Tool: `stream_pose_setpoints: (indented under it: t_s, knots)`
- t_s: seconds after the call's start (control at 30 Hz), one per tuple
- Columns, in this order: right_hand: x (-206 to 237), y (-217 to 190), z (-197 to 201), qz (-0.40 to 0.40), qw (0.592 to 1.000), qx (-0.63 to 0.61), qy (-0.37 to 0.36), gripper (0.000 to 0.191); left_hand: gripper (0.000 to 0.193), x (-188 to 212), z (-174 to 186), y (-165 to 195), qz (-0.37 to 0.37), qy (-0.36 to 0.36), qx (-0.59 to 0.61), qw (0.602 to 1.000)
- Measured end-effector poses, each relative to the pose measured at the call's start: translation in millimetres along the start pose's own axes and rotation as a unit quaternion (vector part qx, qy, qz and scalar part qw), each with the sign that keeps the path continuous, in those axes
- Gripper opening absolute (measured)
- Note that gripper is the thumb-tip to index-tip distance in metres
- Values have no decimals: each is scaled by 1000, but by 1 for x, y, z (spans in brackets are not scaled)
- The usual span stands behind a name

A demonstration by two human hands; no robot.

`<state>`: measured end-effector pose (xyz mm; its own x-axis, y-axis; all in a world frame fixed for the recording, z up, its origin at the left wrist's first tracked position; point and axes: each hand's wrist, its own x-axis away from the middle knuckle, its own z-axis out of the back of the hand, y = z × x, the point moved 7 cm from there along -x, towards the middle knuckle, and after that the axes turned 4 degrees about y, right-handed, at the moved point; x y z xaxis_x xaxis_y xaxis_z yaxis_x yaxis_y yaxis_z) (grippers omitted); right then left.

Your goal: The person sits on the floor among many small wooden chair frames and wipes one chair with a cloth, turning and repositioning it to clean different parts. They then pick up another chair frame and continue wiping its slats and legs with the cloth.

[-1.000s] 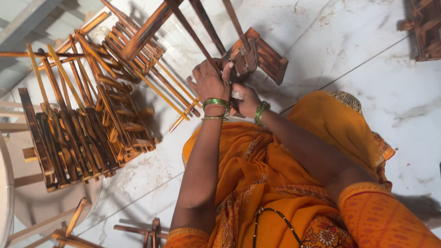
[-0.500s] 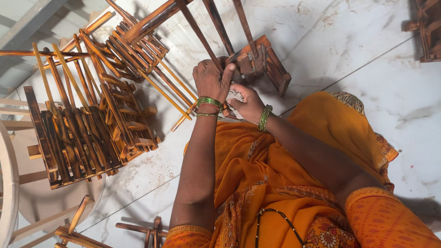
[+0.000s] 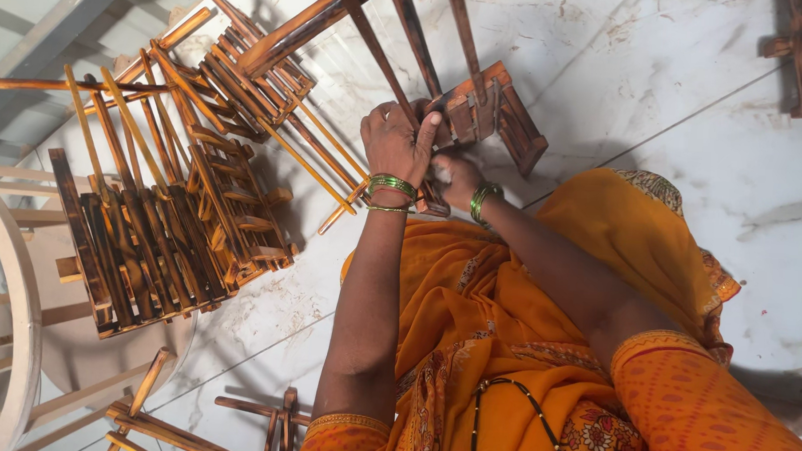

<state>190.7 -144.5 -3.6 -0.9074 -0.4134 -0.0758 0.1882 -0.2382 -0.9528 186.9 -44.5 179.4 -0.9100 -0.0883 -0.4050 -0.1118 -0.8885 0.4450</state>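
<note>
Scorched brown wooden slatted frame point(image 3: 489, 113) is lying on the white marble floor point(image 3: 690, 84); the left hand point(image 3: 395, 145) is gripping its rail to steady it; the right hand point(image 3: 456, 178) is clenching beneath it.

No packages, labels, signs or screens show anywhere in this view
</note>
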Motion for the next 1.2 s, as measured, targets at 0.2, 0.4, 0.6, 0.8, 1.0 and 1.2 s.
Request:
stream_pose_setpoints:
  t_s: [0.2, 0.4, 0.6, 0.8, 1.0, 1.2]
  knots:
    - [21, 25, 6, -110, 946, 195, -236, 40, 59, 2, -2, 2, -5, 11, -9, 1000]
    - [-3, 6, 1, -76, 980, 173, -67, 39, 56, 1, -1, 7, -12, 28, -32, 999]
    - [8, 28, -14, -61, 953, 234, -184, 46, 51, 3, -3, 8, -16, 17, -26, 999]
    - [19, -4, 48, -49, 982, 182, 25, 37, 52, 1, 0, 11, -26, 28, -9, 999]
    - [23, -112, 90, 184, 926, 101, 314, 30, 55, 3, 0, 12, -31, 38, -3, 999]
    - [14, -130, 82, 222, 906, 187, 309, 33, 56, 3, -1, 10, -26, 28, 0, 999]
